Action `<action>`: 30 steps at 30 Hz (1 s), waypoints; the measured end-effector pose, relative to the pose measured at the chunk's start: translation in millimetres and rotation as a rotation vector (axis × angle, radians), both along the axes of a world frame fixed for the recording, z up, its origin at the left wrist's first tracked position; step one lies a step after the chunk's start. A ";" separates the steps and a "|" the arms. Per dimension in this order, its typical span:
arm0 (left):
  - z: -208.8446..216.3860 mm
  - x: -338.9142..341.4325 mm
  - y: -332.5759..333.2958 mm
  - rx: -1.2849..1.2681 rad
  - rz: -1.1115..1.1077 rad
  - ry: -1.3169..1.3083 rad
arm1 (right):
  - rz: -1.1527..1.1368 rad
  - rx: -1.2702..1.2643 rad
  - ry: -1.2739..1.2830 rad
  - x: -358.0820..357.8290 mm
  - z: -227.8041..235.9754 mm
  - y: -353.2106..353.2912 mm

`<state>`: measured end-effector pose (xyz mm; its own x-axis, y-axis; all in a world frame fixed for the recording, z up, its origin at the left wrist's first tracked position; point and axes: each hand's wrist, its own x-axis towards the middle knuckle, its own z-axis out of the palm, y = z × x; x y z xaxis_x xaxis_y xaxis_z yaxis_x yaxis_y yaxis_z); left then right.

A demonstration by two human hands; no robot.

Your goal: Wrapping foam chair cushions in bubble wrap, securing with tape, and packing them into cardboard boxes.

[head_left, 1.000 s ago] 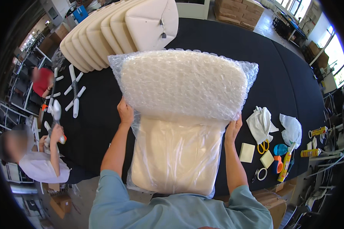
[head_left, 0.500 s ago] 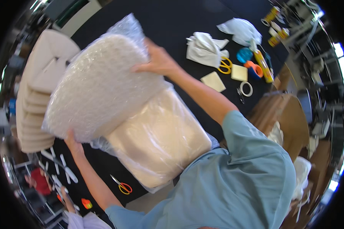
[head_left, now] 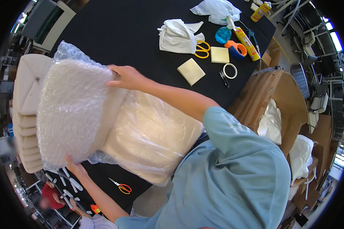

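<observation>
A beige padded chair seat (head_left: 153, 133) in clear plastic lies on the black-covered table, close against my body. Joined to its far left side is a padded backrest wrapped in bubble wrap (head_left: 70, 110). My right hand (head_left: 128, 77) grips the backrest's upper right edge, thumb on the near face and fingers partly hidden behind. Down at its lower edge, my left hand (head_left: 76, 168) holds the bubble wrap, with most fingers hidden beneath. A loose flap of bubble wrap sticks up past the backrest's top corner.
Stacked beige cushions (head_left: 26, 114) stand at the left. Orange-handled scissors (head_left: 120, 186) lie near my left forearm. Beyond my right arm are yellow scissors (head_left: 202, 49), white cloth (head_left: 177, 36), sponges (head_left: 191, 71), a tape roll (head_left: 230, 71) and a yellow can (head_left: 247, 44). A cardboard box (head_left: 288, 110) stands right.
The wrapped backrest has swung left and closer to the cushion stack, with both hands still on it. My view has shifted, so the table items appear further left and higher.
</observation>
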<state>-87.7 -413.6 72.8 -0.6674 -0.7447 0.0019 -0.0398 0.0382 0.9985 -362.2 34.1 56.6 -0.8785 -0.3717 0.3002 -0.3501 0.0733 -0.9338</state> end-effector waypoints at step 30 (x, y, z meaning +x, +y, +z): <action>-1.7 47.2 124.2 -0.668 0.552 -0.218 | -0.547 1.446 -0.045 60.3 -55.1 480.4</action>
<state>-40.4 -289.4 71.1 -0.2506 -0.8487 0.4657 -0.4110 0.5288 0.7425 -301.9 514.5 1.5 -0.9977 0.0469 -0.0490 0.0452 0.9983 0.0359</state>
